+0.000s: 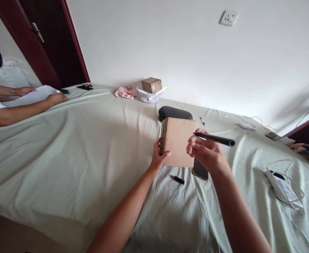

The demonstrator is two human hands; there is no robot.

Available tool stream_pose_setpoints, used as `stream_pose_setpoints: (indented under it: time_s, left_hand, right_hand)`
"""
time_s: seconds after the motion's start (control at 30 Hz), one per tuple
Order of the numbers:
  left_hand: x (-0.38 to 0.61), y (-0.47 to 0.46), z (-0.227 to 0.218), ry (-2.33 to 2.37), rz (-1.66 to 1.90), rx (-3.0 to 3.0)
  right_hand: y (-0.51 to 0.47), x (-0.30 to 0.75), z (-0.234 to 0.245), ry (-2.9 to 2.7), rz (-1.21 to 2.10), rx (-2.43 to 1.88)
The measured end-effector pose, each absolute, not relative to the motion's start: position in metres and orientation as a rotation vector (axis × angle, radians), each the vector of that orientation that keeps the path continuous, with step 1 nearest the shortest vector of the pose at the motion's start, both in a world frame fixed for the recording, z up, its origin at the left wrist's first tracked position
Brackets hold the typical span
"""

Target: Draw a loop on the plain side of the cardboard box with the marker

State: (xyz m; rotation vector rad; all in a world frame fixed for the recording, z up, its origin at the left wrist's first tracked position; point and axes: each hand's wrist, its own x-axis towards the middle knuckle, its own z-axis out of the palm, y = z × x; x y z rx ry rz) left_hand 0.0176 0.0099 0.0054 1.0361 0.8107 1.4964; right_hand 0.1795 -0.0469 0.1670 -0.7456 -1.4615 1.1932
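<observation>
My left hand [159, 156] grips the left side of a small cardboard box [180, 142], its thumb lying on the plain front face. The box is tilted so that this face is turned toward me. In my right hand [208, 151] is a black marker [214, 138], pinched between the fingers just off the box's right edge. The marker points left, with its blunt end to the right. On the cloth below the box lies a black pen cap [179, 179]. A dark phone [201, 169] rests partly behind the box and my right hand. Behind the box is a black case [175, 113].
A pale green cloth [91, 158] covers the surface. By the wall stand a plastic tub [149, 96] with a smaller carton [151, 85] on it and a pink cloth [126, 92]. A white corded device [283, 188] lies right. Another person's hands [56, 99] hold white paper at left.
</observation>
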Motion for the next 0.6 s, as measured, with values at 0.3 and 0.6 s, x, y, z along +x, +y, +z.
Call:
stream_pose_setpoints:
  time_s: [0.3, 0.6]
  left_hand:
    - [0.031, 0.0, -0.001, 0.795, 1.565, 1.035]
    - [0.037, -0.002, -0.001, 0.833, 1.554, 1.037]
  right_hand:
    - [0.032, 0.118, 0.151, -1.559, 0.345, -0.931]
    - [0.049, 0.125, 0.131, -1.5, 0.208, -1.012]
